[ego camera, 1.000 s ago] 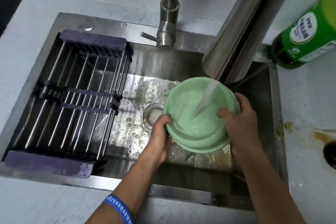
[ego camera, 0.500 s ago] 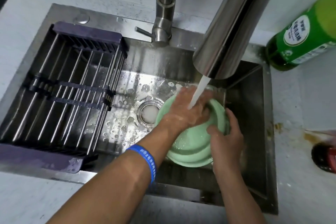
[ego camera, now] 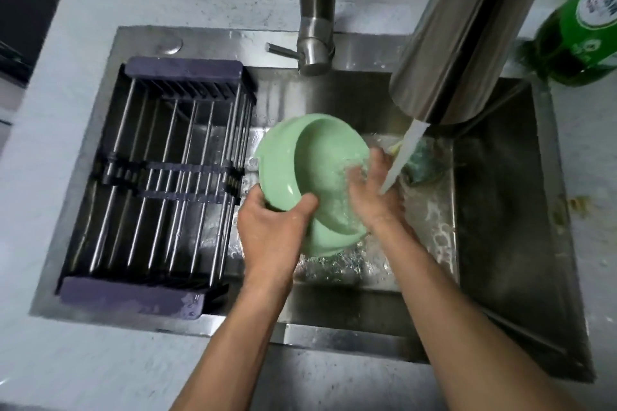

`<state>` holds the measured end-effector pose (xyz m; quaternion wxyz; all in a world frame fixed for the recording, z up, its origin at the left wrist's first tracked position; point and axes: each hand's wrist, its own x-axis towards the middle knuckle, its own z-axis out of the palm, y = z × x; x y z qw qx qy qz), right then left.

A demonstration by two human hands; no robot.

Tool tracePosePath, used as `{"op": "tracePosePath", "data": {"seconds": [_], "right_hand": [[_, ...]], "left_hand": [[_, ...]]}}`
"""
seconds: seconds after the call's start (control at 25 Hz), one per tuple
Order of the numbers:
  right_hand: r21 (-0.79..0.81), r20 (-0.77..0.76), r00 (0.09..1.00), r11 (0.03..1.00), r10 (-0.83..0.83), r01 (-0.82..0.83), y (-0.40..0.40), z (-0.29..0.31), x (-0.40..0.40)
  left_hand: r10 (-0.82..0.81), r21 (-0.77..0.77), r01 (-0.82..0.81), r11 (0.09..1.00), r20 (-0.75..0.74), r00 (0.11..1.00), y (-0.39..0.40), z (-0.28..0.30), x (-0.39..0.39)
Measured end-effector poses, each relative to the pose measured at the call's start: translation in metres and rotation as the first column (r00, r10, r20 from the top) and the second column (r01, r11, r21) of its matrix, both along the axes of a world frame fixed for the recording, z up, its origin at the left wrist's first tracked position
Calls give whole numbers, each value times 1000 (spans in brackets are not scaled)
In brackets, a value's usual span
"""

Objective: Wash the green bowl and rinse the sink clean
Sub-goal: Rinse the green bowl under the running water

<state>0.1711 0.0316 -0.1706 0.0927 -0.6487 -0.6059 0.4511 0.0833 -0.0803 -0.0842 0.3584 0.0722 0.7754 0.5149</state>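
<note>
Hands: two, both yours. Your left hand (ego camera: 272, 230) grips the green bowl (ego camera: 310, 173) at its near rim, thumb curled over the edge. Your right hand (ego camera: 374, 190) lies flat inside the bowl, fingers spread, blurred. One bowl, pale green, wet, tilted on edge with its opening facing right, held over the sink (ego camera: 500, 210) floor. One water stream (ego camera: 402, 157) falls just right of the bowl onto your right hand. One faucet (ego camera: 467, 27) above it, top cut off. One dark sponge-like thing (ego camera: 420, 163) right of the bowl, hard to make out. One drying rack (ego camera: 167, 183) left of the bowl. One green bottle (ego camera: 581, 27) far right, cut off.
</note>
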Motion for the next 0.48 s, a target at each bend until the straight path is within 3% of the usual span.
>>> {"op": "tracePosePath", "data": {"seconds": [0.08,0.16,0.24,0.28,0.4,0.48], "right_hand": [[47,97,984,986,153,-158,12,-2,2],[-41,82,983,986,163,-160,21,15,28],[-238,-31,993,965,-117,107,22,39,56],[-263,-89,962,938,-259,228,19,55,67],[44,-242,907,930,-345,365,-5,85,67],[127,-368,833,865,-414,486,-30,83,56]], "left_hand": [[137,13,-141,990,168,976,-2,-11,-5],[188,12,-208,978,373,908,-3,-31,0],[124,52,-189,981,582,804,1,-50,14],[112,42,-182,982,647,754,7,-57,22],[121,25,-216,976,762,637,36,-71,47],[145,47,-303,952,802,580,42,-70,64]]}}
